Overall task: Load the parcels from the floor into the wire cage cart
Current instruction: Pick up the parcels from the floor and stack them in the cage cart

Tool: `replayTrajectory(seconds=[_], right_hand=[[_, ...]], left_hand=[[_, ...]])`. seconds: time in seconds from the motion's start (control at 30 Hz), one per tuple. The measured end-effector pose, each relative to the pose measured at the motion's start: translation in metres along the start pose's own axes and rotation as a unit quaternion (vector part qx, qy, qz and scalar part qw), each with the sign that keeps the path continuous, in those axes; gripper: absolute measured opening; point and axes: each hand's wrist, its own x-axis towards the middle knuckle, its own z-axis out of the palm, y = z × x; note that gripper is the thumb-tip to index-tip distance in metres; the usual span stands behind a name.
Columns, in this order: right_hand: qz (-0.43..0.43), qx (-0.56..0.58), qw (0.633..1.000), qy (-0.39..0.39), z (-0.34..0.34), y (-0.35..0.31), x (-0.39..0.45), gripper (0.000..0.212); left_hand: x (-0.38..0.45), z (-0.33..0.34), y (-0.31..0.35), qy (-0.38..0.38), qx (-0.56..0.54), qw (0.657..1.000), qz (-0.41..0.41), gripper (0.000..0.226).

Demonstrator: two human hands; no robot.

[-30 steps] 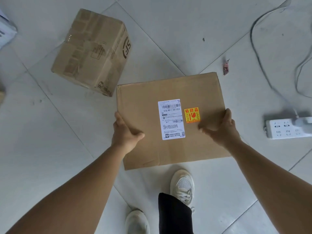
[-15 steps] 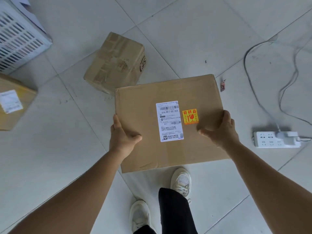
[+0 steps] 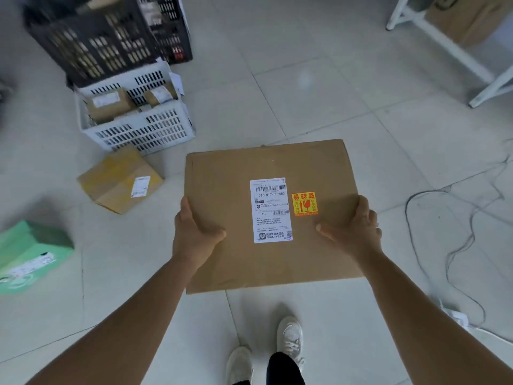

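Note:
I hold a flat brown cardboard parcel (image 3: pixel 233 184) level in front of me, above the tiled floor. It bears a white shipping label and an orange fragile sticker on top. My left hand (image 3: pixel 194 232) grips its left edge, thumb on top. Gripping the right edge the same way is my right hand (image 3: pixel 352 229). No wire cage cart is in view.
On the floor to the left lie a small brown box (image 3: pixel 116 182) and a green parcel (image 3: pixel 30 254). Behind them stand a white slotted crate (image 3: pixel 144 129) holding small parcels and black crates (image 3: pixel 94 43). A white frame (image 3: pixel 449 48) stands at the far right. Cables (image 3: pixel 455 240) trail on the right.
The view has swung up and left while I carry the parcel. The box with the logo and the power strip have left the view; the crates, green parcel and white frame have appeared.

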Motion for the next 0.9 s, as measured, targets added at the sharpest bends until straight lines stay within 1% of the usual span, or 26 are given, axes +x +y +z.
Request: replayTrajectory(seconds=[0.1,0.2,0.43,0.63,0.73,0.9], right_hand=[[-0.048,-0.013,0.999,-0.005,-0.015,-0.052,-0.021,0.105],[-0.107,-0.022,0.994,-0.013,-0.023,-0.103,-0.039,0.106],[-0.234,-0.050,0.970,-0.054,-0.013,-0.214,-0.085,0.109],[-0.334,-0.075,0.933,-0.112,0.018,-0.288,-0.149,0.110],[-0.381,-0.089,0.910,-0.135,0.038,-0.319,-0.189,0.109],[-0.457,-0.091,0.866,-0.180,0.075,-0.359,-0.273,0.113]], left_hand=[[-0.010,-0.053,0.010,0.036,-0.023,0.999,-0.009,0.102],[-0.020,-0.104,0.015,0.079,-0.044,0.996,-0.025,0.107],[-0.061,-0.211,0.003,0.197,-0.087,0.973,-0.078,0.111],[-0.120,-0.287,-0.026,0.285,-0.114,0.941,-0.140,0.109],[-0.155,-0.320,-0.046,0.335,-0.118,0.919,-0.169,0.108],[-0.227,-0.371,-0.084,0.413,-0.140,0.876,-0.208,0.104]])
